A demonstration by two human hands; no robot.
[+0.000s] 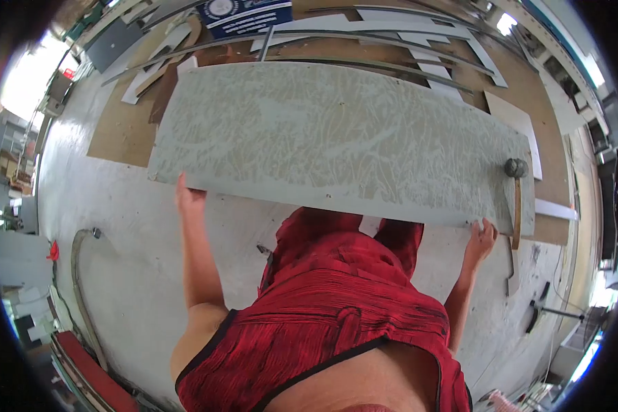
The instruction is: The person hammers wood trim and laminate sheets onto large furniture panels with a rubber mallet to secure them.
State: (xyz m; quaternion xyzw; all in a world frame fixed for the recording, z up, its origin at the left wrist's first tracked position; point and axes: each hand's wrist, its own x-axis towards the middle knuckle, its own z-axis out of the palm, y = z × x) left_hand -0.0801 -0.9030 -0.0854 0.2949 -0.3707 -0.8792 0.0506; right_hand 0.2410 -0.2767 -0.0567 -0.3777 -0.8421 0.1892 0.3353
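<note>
Grey-green and streaked, the broad panel (pixel 336 137) stretches across the front of a person in red clothing (pixel 343 309), with brown sheeting (pixel 120 137) beyond its far side. The left hand (pixel 191 197) pinches the near edge close to its corner, thumb up at the edge and the other fingers curled below, partly hidden. The right hand (pixel 485 238) bends its fingers against the same edge near the other end; how tightly they press cannot be told. Such a wide grip seems sound, since it should share the load and check twisting. Keeping both hands level matters, because a mallet (pixel 516 168) lies loose at the right end, its handle reaching past the near edge, and any tilt could send it sliding
</note>
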